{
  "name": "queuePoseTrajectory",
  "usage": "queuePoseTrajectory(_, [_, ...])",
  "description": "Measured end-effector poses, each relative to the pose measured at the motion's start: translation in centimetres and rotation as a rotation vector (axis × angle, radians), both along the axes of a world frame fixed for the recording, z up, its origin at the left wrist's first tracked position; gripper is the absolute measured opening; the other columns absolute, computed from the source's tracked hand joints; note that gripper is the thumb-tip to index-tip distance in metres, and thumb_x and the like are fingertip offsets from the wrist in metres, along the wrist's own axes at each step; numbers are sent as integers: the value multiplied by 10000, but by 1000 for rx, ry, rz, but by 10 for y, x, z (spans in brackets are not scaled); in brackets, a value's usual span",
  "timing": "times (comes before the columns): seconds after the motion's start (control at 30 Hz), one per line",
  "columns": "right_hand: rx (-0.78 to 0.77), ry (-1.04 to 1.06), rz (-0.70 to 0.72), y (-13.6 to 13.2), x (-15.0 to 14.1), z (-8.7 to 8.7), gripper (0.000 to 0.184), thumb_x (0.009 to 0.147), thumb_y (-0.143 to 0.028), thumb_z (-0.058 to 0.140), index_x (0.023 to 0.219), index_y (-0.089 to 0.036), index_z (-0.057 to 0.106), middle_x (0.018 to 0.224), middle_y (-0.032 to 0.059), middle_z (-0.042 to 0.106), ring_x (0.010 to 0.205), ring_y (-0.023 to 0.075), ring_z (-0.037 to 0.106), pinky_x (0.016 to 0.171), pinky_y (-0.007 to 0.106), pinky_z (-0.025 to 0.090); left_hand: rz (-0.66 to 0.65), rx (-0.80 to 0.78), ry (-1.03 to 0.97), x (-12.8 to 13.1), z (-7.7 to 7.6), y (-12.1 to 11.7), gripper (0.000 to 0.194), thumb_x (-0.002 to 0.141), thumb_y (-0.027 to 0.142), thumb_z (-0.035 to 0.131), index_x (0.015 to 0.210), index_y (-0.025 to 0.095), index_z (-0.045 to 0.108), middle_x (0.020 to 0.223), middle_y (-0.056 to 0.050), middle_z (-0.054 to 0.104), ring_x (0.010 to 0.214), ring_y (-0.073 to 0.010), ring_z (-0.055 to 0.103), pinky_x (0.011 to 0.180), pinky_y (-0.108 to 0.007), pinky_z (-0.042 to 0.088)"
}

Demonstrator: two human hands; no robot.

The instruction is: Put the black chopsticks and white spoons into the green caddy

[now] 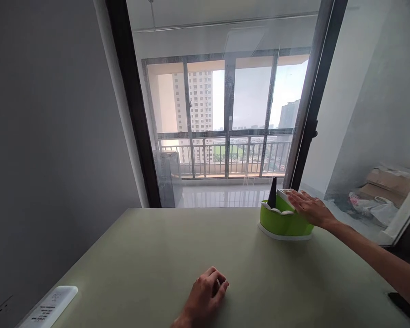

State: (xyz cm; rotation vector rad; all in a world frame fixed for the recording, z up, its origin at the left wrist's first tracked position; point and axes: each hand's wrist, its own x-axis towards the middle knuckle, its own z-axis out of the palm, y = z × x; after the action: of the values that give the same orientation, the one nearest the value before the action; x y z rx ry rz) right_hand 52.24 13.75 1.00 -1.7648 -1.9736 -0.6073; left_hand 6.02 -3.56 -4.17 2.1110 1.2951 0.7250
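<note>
"Where's the green basket [283,224]?"

"Head view: beneath the right hand [309,208], which is open, fingers nearly straight; beyond the left hand [207,290], loosely half-open, gripping nothing visible."

"Surroundings?"

"Pale, glossy table [157,255]; grey wall [54,127], left; railed balcony [205,193] behind glass."

Right hand [309,207], fingers extended, palm down, reaches over the green container [285,224]; contact with a pale item inside, just under the fingers, hard to tell. Dark pointed object [272,195] upright in the container, left of that hand. Container has a white base and scalloped white trim. Left hand [208,291] loosely curled, low over the pale green worktop [150,255], nearer the viewer than the right. White strip-like object [53,306], dark markings, well left of left hand. Black object [405,307], partly seen, beneath right forearm. Glass panel [205,193] beyond both hands.
</note>
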Motion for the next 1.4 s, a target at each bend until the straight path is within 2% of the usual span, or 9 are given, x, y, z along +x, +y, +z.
queuePoseTrajectory(0.13, [237,124,36,-46,-42,8,553,1054,-379,199,1472,-148,479,1583,136,443,1532,304,258,1199,554,261,-6,4,-5,1,-1,-2,279,972,390,497,874,198,674,927,-32,671,689,-119,589,660,-216,444])
queuePoseTrajectory(0.27, [291,280,292,-96,-103,-7,392,1016,-331,354,1333,-219,556,1491,123,534,1411,296,455,1139,487,361,2,0,-20,3,2,-4,289,983,388,482,877,196,669,910,-28,663,680,-118,585,659,-221,442])
queuePoseTrajectory(0.33, [144,366,447,-113,-133,-25,277,991,-291,410,1143,-234,634,1262,110,676,1180,265,620,990,403,471,7,-2,-30,4,2,-5,299,988,394,475,874,193,665,895,-26,659,680,-120,585,663,-224,443])
queuePoseTrajectory(0.4, [-69,462,533,-122,-161,-46,283,981,-249,391,869,-241,652,990,71,719,927,219,669,834,335,489,14,-5,-40,3,2,-5,309,992,402,473,872,190,663,885,-25,661,684,-122,584,665,-226,443])
queuePoseTrajectory(0.5, [-308,713,471,-125,-192,-72,319,924,-239,382,671,-226,576,719,21,635,629,168,559,612,279,390,19,-17,-57,3,2,-4,325,1002,420,466,894,190,668,889,-28,675,711,-129,587,663,-223,439])
queuePoseTrajectory(0.57, [-431,891,429,-123,-205,-83,306,887,-260,387,621,-221,534,606,-8,552,547,149,466,550,269,307,26,-24,-64,2,3,-4,329,1004,426,469,899,188,671,879,-28,682,712,-131,586,659,-221,435])
queuePoseTrajectory(0.83, [-562,1068,453,-114,-202,-95,290,848,-340,361,662,-218,547,527,-48,447,492,131,400,511,249,293,29,39,-33,3,5,-7,351,1015,433,449,885,192,668,812,-27,697,635,-122,570,604,-212,422])
queuePoseTrajectory(1.03, [-557,1079,462,-120,-205,-90,282,837,-355,408,676,-217,594,534,-44,479,520,139,422,522,247,302,40,211,133,4,2,-12,302,1030,357,419,961,221,680,713,4,705,541,-114,571,595,-217,416])
queuePoseTrajectory(1.4, [-546,1081,481,-123,-205,-84,289,850,-356,400,683,-219,592,557,-33,489,544,151,428,543,258,302,-19,263,212,2,0,-10,248,1001,290,467,949,236,703,677,6,720,558,-130,636,606,-210,449])
